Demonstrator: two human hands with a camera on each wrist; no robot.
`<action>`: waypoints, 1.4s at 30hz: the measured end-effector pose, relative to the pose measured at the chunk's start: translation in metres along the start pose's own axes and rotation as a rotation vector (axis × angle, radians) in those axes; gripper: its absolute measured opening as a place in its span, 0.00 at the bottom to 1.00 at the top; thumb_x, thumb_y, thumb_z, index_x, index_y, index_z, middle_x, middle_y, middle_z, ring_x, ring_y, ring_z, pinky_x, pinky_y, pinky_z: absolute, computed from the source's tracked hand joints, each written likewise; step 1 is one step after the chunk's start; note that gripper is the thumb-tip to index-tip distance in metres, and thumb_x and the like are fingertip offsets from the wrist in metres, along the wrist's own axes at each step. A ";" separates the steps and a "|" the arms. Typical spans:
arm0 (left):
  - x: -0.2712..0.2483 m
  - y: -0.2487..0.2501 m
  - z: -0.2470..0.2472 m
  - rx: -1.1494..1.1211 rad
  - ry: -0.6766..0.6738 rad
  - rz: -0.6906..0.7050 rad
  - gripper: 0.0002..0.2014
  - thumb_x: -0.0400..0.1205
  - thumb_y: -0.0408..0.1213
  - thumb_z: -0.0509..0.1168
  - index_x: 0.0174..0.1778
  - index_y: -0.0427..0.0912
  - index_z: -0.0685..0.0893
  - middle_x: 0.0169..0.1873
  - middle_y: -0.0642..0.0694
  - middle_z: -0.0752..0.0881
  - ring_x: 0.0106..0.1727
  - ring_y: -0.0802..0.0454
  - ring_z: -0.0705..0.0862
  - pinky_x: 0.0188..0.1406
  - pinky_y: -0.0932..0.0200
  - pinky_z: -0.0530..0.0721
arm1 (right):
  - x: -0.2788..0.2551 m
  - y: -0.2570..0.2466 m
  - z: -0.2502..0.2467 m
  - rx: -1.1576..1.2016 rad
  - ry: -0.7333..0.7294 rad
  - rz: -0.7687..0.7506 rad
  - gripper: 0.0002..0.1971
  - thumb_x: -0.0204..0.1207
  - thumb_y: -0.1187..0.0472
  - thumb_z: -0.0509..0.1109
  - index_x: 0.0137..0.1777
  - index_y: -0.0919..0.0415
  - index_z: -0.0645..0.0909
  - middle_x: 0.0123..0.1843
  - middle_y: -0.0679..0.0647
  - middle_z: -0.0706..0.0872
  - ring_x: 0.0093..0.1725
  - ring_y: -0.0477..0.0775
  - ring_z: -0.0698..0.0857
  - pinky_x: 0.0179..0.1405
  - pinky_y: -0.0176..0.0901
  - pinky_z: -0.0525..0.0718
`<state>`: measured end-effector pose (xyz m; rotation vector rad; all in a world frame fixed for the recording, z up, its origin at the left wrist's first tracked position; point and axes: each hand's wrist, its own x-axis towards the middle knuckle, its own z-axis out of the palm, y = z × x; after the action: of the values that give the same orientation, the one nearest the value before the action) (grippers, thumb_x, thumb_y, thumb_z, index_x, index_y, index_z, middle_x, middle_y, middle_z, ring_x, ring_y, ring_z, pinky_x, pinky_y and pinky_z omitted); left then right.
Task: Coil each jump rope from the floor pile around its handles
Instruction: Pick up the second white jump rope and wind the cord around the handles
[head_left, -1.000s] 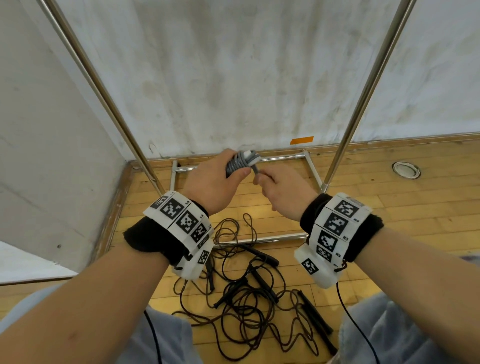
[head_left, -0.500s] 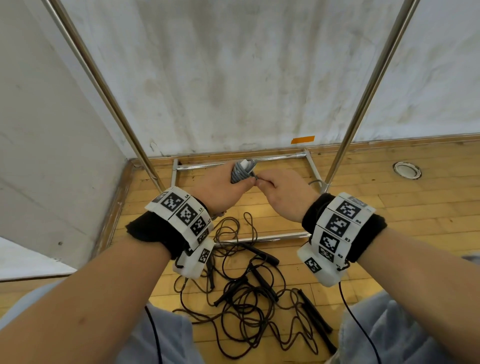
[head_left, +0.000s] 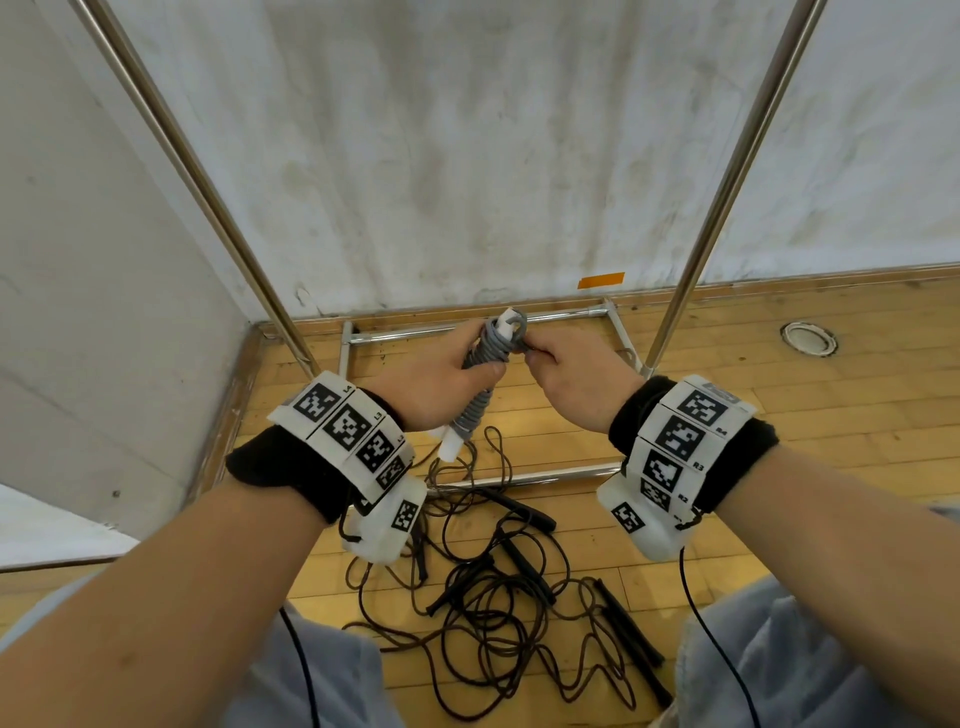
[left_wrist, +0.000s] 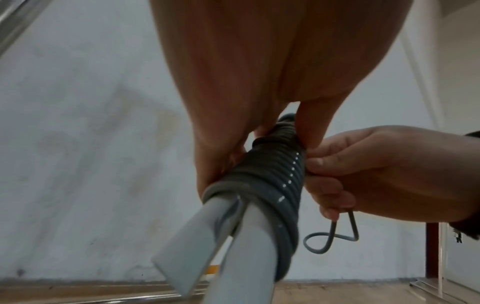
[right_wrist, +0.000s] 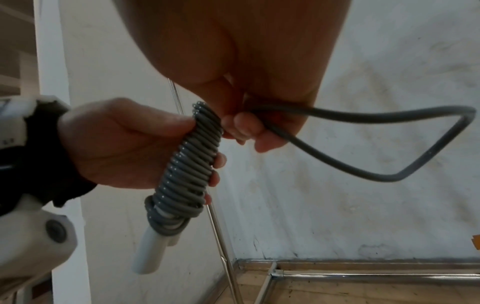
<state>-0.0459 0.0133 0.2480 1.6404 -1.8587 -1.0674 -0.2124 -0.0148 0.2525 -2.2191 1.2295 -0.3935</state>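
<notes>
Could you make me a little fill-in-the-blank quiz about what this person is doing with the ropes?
1. The left hand grips two white handles wrapped in a ____ rope.
2. The right hand pinches the last loose ____ of that rope.
3. The tangled ropes on the floor are ____ in colour.
4. The floor is made of ____.

Missing words: grey; loop; black; wood

Head view was bright, evenly lit, sharp; straight rack poles (head_left: 218, 197) bowed outward from wide-angle distortion. Wrist views were dimmer and softer; near palms dark, out of focus. Small glints dotted the grey coiled rope (left_wrist: 283, 176).
</notes>
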 end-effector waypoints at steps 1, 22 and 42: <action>0.000 -0.001 -0.001 0.014 0.026 0.009 0.21 0.85 0.40 0.62 0.74 0.51 0.69 0.54 0.49 0.80 0.55 0.50 0.81 0.59 0.50 0.79 | -0.001 -0.001 -0.001 0.000 -0.009 -0.004 0.08 0.84 0.66 0.54 0.46 0.55 0.70 0.34 0.44 0.72 0.35 0.46 0.71 0.36 0.38 0.67; 0.004 0.000 0.001 -0.054 0.252 0.020 0.16 0.76 0.41 0.72 0.42 0.55 0.68 0.34 0.52 0.80 0.24 0.68 0.77 0.22 0.73 0.74 | 0.001 0.004 -0.004 0.001 0.038 -0.044 0.16 0.82 0.53 0.60 0.34 0.57 0.79 0.29 0.52 0.79 0.29 0.49 0.74 0.32 0.45 0.72; 0.000 0.004 -0.003 -0.160 0.023 0.015 0.14 0.79 0.38 0.70 0.57 0.57 0.77 0.50 0.42 0.87 0.54 0.45 0.86 0.59 0.41 0.83 | 0.001 0.008 -0.011 -0.112 0.010 0.046 0.12 0.83 0.58 0.59 0.41 0.56 0.81 0.38 0.54 0.84 0.38 0.53 0.80 0.39 0.43 0.74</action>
<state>-0.0462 0.0126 0.2529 1.5388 -1.7213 -1.1541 -0.2227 -0.0222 0.2563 -2.2802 1.3346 -0.3258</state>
